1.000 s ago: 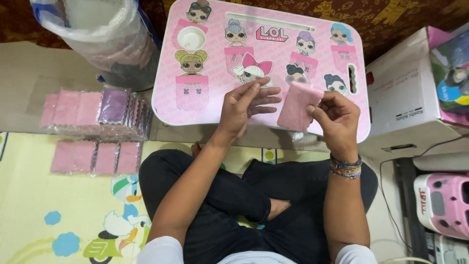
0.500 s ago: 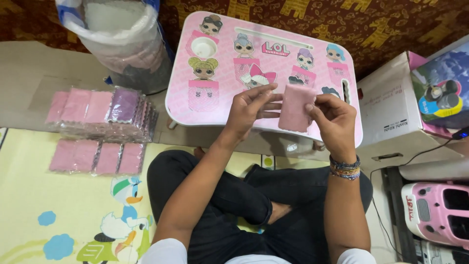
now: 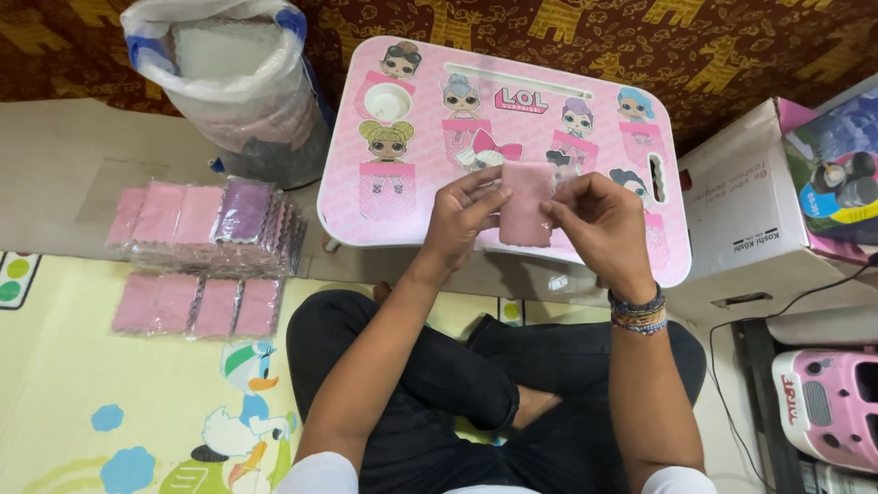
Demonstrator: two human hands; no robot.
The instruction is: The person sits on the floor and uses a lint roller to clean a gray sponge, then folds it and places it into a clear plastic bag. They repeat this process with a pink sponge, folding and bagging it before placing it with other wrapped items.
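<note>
Holding a small pink cloth pad [image 3: 526, 203] between both hands, the person sits cross-legged on the floor in front of a low pink tabletop [image 3: 402, 197] printed with cartoon doll figures. Left hand [image 3: 465, 220]: fingers curled, thumb and fingertips pinching the pad's left edge. Right hand [image 3: 599, 224]: closed on the pad's right edge, thumb in front; a stack of beaded bracelets [image 3: 637, 313] sits on that wrist. The pad hangs upright, roughly rectangular, above the near half of the tabletop; cannot tell whether its lower edge touches the surface.

To the person's left, on the floor: a stack of pink pads in clear wrappers [image 3: 206, 224], one purple pad among them, stood in a tight row. Just nearer the person, a flat row of wrapped pink pads [image 3: 197, 306] lies on a yellow play mat [image 3: 119, 412] with a cartoon duck. Beyond the stack, a clear plastic bag [image 3: 229, 87] stands open, filled with pale pads.

To the right: a white cardboard box [image 3: 759, 206] just beside the tabletop, and a pink toy car [image 3: 828, 407] near the frame edge. Black trousers [image 3: 439, 384] cover the folded legs.
</note>
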